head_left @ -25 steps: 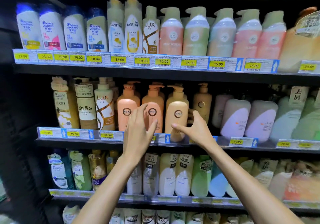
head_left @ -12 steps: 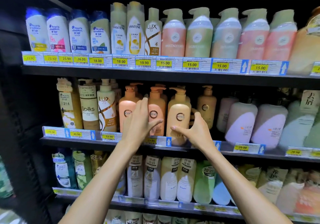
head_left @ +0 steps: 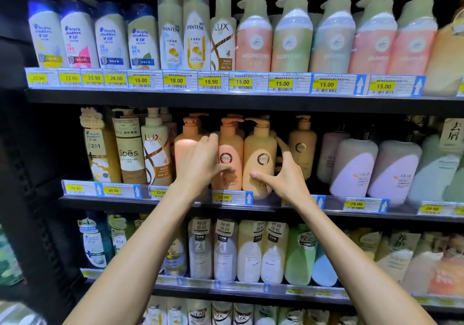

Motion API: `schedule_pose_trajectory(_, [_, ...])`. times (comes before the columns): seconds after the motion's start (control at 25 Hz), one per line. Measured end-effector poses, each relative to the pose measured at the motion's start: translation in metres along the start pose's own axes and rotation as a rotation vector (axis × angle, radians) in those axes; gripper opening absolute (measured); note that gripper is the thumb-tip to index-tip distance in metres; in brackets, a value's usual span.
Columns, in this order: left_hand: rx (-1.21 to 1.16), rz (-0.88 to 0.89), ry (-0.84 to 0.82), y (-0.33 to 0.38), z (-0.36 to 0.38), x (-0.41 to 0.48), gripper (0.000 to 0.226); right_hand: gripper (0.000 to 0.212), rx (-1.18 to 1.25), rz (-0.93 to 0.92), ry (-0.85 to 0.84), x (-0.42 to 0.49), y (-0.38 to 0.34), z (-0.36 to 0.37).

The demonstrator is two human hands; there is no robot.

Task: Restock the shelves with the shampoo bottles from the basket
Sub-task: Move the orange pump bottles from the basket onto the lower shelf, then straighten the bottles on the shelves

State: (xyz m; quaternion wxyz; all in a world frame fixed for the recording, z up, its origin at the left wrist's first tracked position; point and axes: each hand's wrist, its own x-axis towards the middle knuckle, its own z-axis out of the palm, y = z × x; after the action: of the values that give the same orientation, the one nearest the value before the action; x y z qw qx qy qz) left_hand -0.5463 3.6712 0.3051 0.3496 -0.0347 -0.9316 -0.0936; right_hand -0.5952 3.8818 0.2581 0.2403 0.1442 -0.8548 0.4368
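Observation:
Three KYIO pump bottles stand side by side on the middle shelf [head_left: 276,205]: a pink one [head_left: 184,146], an orange one [head_left: 231,149] and a tan one [head_left: 261,154]. My left hand [head_left: 200,164] lies against the pink bottle with fairly straight fingers pointing up, its thumb across the front of the orange bottle. My right hand [head_left: 283,176] grips the tan bottle, thumb on its lower front and fingers curled round its right side. The basket is out of view.
A fourth tan pump bottle [head_left: 301,146] stands further back, right of my right hand. Lux [head_left: 155,149] and Spes [head_left: 129,149] bottles stand to the left, lilac bottles [head_left: 351,166] to the right. The shelves above and below are packed with bottles behind price tags.
Both hands have closed in on the KYIO bottles. The left hand has settled onto the pink and orange ones, and the right fingers have wrapped further round the tan one.

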Motion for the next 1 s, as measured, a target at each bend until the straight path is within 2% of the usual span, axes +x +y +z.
schedule_pose_trajectory(0.2, [-0.001, 0.034, 0.016, -0.0024, 0.0010, -0.0012, 0.066, 0.063, -0.019, 0.026, 0.020, 0.0007, -0.0002, 0.0006])
schedule_pose_trajectory(0.56, [0.072, 0.012, 0.050, 0.0026, 0.0061, 0.0004, 0.059, 0.063, -0.033, 0.011, 0.097, -0.0064, 0.0001, 0.0058])
schedule_pose_trajectory(1.0, [0.102, 0.002, 0.040, 0.0019, 0.0054, 0.0001, 0.060, 0.061, 0.021, 0.015, 0.052, -0.0078, -0.0041, 0.0034])
